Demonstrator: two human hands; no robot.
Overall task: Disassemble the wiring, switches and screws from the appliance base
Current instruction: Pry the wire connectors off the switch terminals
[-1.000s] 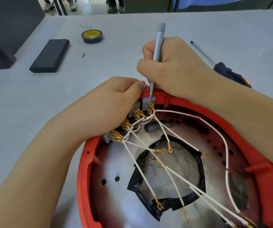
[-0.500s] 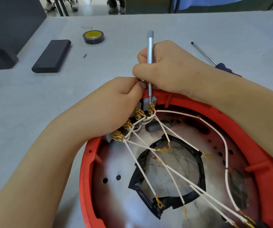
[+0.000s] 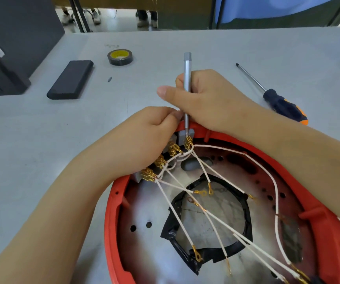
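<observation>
The red plastic appliance base (image 3: 326,228) lay upside down on the matte grey table (image 3: 21,140), its rounded rim framing a dull metal plate pierced with small round holes and a ragged central opening edged in glossy black tape. The right hand (image 3: 212,101) curled around a slim, faceted silver precision screwdriver (image 3: 187,83), thumb stuck out to the side, the tip planted upright on a grey switch block (image 3: 185,134) at the far rim. The left hand (image 3: 144,144) was closed over the row of switches beside it, fingertips tucked out of sight. Thin white wires (image 3: 222,220) fanned from brass spade connectors (image 3: 173,150) across the plate, ending in small gold ring terminals. Farther off lay a black tape roll (image 3: 120,57) with a yellow core, a flat black case (image 3: 71,79), and a blue-and-orange-handled screwdriver (image 3: 283,107).
</observation>
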